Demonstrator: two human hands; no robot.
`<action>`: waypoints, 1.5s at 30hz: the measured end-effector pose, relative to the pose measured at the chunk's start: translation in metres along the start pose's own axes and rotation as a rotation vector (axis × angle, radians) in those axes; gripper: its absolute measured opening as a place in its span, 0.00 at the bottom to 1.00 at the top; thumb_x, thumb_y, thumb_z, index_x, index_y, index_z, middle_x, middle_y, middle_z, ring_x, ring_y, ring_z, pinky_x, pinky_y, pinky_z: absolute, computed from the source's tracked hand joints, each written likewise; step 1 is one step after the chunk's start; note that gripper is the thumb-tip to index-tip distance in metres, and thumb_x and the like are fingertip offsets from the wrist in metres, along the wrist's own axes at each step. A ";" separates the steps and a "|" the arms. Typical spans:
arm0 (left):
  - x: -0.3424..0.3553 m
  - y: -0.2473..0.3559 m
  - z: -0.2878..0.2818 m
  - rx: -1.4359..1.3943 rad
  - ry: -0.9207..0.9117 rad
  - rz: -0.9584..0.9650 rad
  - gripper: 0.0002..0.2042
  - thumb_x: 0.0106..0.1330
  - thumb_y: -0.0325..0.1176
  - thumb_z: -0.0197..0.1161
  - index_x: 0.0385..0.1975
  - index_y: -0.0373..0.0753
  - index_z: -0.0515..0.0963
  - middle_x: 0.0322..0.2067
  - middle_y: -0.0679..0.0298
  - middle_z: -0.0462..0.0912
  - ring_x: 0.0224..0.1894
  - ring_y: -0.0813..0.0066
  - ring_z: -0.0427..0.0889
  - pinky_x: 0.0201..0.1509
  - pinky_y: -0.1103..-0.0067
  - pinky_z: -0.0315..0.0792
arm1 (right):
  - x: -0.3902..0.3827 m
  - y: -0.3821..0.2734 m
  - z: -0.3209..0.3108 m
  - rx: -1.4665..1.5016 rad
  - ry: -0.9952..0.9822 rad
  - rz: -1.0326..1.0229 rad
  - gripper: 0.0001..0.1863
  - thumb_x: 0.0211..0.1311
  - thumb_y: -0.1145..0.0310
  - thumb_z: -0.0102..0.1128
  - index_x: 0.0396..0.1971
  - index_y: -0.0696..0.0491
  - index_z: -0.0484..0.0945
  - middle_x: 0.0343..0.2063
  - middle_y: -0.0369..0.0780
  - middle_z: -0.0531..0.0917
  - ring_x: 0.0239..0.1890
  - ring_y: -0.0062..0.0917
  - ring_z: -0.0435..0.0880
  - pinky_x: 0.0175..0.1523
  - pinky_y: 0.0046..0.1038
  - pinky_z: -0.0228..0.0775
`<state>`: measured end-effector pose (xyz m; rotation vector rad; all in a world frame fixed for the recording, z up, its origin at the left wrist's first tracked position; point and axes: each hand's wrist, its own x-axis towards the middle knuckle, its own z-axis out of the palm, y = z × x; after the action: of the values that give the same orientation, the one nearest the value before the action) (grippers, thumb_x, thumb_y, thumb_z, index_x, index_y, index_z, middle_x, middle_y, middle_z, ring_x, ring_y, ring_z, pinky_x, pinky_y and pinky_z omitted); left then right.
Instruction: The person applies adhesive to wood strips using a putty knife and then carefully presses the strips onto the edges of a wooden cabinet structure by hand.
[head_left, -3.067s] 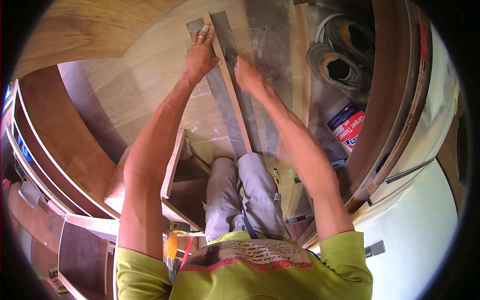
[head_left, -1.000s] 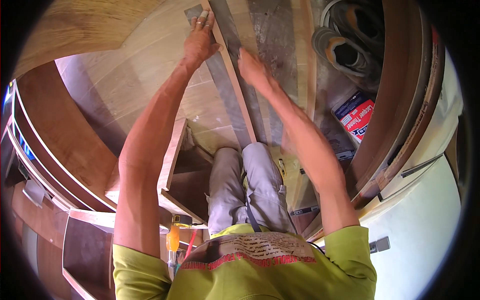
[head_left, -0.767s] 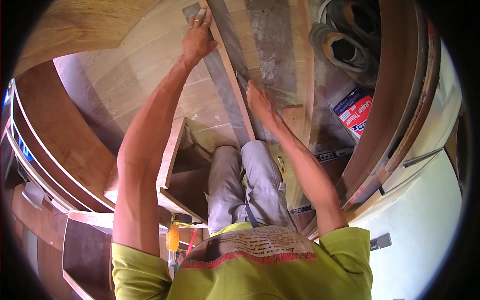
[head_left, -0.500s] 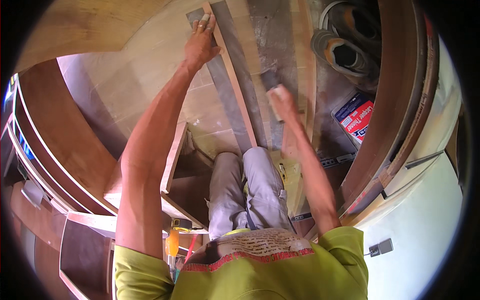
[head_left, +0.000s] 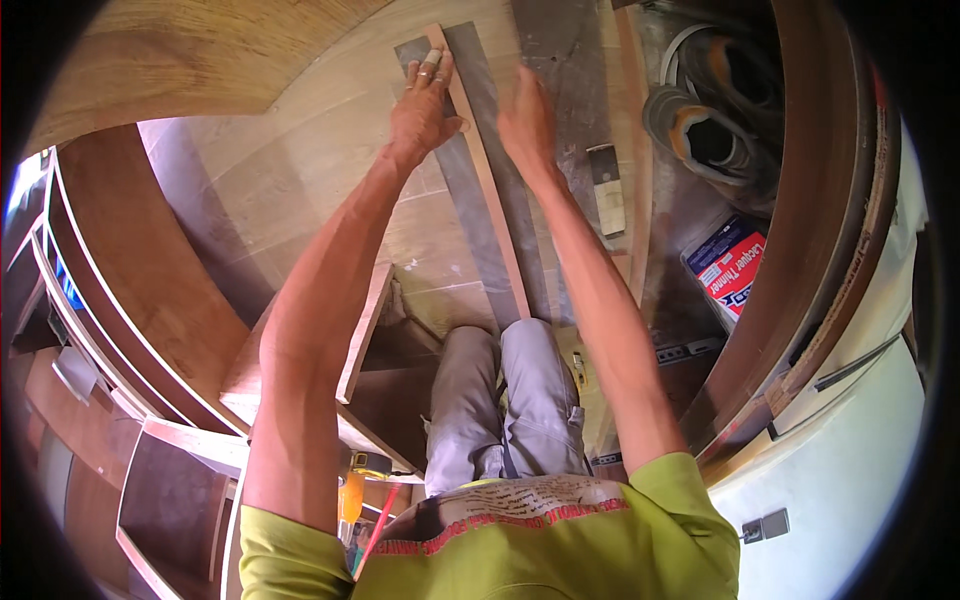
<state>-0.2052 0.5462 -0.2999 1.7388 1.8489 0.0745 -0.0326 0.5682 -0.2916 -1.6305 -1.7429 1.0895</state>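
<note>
My left hand [head_left: 425, 108] lies with fingers stretched over the far end of a narrow wooden strip [head_left: 487, 190], its thumb spread to the side. The strip rests lengthwise on a dark grey sheet piece [head_left: 462, 185]. Just right of the strip is my right hand [head_left: 527, 120], slightly blurred. Its fingers look curled, but their undersides are hidden, and I see nothing held. A flat tool with a dark end and a pale end [head_left: 607, 190] lies on the dark surface, right of my right forearm.
Shoes [head_left: 708, 135] and a red, blue and white can [head_left: 727, 268] are at the right. By my knee lies a small yellow cutter-like tool [head_left: 579, 370]. Wooden cabinet parts [head_left: 150, 230] stand left, near a tape measure [head_left: 370, 464]. A curved wooden panel [head_left: 180, 60] overhangs the far left.
My right hand has let go of the flat tool, which now lies on the dark surface, and has moved far and left toward the strip. My left hand stays on the strip.
</note>
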 end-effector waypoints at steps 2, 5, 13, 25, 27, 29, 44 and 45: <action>0.001 0.003 0.000 0.006 -0.017 -0.015 0.57 0.45 0.39 0.80 0.75 0.50 0.47 0.75 0.66 0.49 0.75 0.51 0.50 0.72 0.63 0.64 | 0.029 -0.011 0.029 -0.089 0.101 -0.017 0.24 0.63 0.73 0.56 0.59 0.63 0.68 0.52 0.58 0.76 0.57 0.49 0.74 0.61 0.45 0.65; 0.000 0.005 -0.003 0.009 -0.024 -0.047 0.56 0.45 0.38 0.80 0.75 0.50 0.48 0.74 0.66 0.50 0.75 0.51 0.50 0.71 0.63 0.65 | 0.049 -0.027 0.050 -0.186 0.091 0.102 0.26 0.63 0.69 0.56 0.59 0.63 0.67 0.52 0.58 0.75 0.58 0.49 0.74 0.61 0.44 0.66; -0.003 0.004 -0.003 -0.003 0.004 -0.039 0.56 0.45 0.37 0.79 0.75 0.50 0.49 0.74 0.67 0.50 0.75 0.52 0.50 0.69 0.59 0.68 | 0.076 -0.004 0.071 0.059 0.205 0.257 0.19 0.55 0.68 0.60 0.46 0.62 0.77 0.37 0.51 0.84 0.43 0.46 0.84 0.51 0.42 0.74; -0.008 0.013 -0.016 -0.033 -0.040 -0.057 0.55 0.47 0.34 0.79 0.75 0.49 0.47 0.74 0.63 0.51 0.74 0.49 0.52 0.71 0.64 0.65 | 0.090 0.014 0.062 0.099 -0.005 0.269 0.18 0.56 0.61 0.63 0.43 0.56 0.84 0.35 0.46 0.88 0.41 0.39 0.86 0.47 0.37 0.76; -0.006 0.010 -0.014 -0.018 -0.044 -0.067 0.56 0.47 0.35 0.79 0.75 0.49 0.47 0.74 0.63 0.50 0.74 0.49 0.52 0.70 0.64 0.67 | 0.075 0.010 0.053 0.050 -0.019 0.210 0.19 0.57 0.62 0.63 0.46 0.56 0.82 0.35 0.46 0.87 0.41 0.40 0.86 0.48 0.37 0.75; -0.005 0.011 -0.011 -0.022 -0.034 -0.052 0.56 0.46 0.36 0.79 0.75 0.49 0.46 0.74 0.64 0.50 0.74 0.49 0.52 0.70 0.64 0.68 | 0.056 0.019 0.048 -0.015 0.010 0.129 0.20 0.58 0.63 0.62 0.50 0.56 0.81 0.35 0.46 0.87 0.41 0.41 0.85 0.49 0.37 0.75; -0.001 0.002 0.003 -0.024 0.029 -0.043 0.54 0.47 0.38 0.79 0.75 0.52 0.49 0.75 0.70 0.49 0.76 0.55 0.50 0.63 0.53 0.72 | 0.026 0.010 0.044 -0.012 0.134 0.220 0.15 0.59 0.73 0.53 0.45 0.63 0.77 0.37 0.55 0.83 0.44 0.49 0.83 0.50 0.42 0.74; -0.001 0.001 0.004 -0.027 0.032 -0.040 0.54 0.47 0.38 0.79 0.75 0.52 0.49 0.75 0.70 0.49 0.76 0.55 0.50 0.63 0.54 0.72 | 0.028 0.014 0.042 -0.045 0.090 0.222 0.16 0.60 0.72 0.53 0.46 0.61 0.78 0.37 0.53 0.84 0.44 0.46 0.84 0.49 0.40 0.74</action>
<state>-0.2024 0.5444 -0.3023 1.6914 1.8966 0.1117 -0.0631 0.5861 -0.3303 -1.9062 -1.5681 1.0636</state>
